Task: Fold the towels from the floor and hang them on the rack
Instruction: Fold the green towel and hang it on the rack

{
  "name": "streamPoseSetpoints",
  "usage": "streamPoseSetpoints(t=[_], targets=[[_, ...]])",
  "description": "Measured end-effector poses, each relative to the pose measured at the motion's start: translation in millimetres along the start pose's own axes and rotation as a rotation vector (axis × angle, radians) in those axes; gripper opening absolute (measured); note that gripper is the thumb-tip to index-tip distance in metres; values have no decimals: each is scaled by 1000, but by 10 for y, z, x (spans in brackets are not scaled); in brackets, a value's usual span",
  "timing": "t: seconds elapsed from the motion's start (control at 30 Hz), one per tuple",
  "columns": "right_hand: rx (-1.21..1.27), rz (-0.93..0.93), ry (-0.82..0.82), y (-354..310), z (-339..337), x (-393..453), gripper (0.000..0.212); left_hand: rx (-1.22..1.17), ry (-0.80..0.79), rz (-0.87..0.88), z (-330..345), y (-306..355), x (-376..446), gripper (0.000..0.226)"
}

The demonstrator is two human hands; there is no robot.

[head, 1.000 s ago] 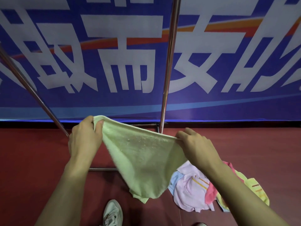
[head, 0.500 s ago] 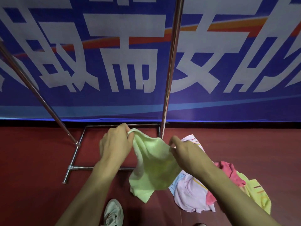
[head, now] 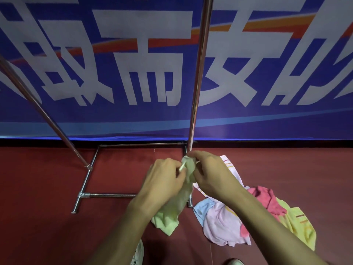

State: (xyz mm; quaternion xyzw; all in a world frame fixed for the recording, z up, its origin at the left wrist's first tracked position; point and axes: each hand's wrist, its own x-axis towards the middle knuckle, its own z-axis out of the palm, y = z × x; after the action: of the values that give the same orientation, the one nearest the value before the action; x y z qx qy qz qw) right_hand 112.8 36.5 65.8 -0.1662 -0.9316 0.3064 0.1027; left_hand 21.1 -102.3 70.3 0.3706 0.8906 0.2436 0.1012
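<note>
A light green towel [head: 172, 213] hangs doubled over between my hands above the red floor. My left hand [head: 164, 180] and my right hand [head: 212, 175] are pressed close together, both pinching the towel's top corners. Its lower end dangles below my left wrist. The metal rack [head: 198, 73] stands just behind, with one upright pole rising past my right hand and a slanted pole at the left. A pile of towels [head: 229, 222] in pink, blue, red and yellow lies on the floor at the right.
The rack's floor frame [head: 86, 188] lies to the left of my hands. A blue banner [head: 152, 64] with large white characters covers the wall behind. My shoes show at the bottom edge [head: 139, 253].
My hands have come together from wide apart, bringing the towel's two top corners against each other, so the towel now hangs folded in half. The view has tilted down slightly.
</note>
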Motion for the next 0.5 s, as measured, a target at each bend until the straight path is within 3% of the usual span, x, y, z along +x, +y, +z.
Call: streamPoseSetpoints(t=[0.17, 0.33, 0.5], targets=[[-13, 36, -13, 45, -33, 14, 29, -148, 49, -26, 39, 4, -2, 10], [-71, 18, 29, 85, -67, 30, 10, -114, 40, -20, 8, -8, -16, 20], [-199, 4, 87, 90, 2, 2, 21, -78, 37, 33, 26, 70, -99, 23]])
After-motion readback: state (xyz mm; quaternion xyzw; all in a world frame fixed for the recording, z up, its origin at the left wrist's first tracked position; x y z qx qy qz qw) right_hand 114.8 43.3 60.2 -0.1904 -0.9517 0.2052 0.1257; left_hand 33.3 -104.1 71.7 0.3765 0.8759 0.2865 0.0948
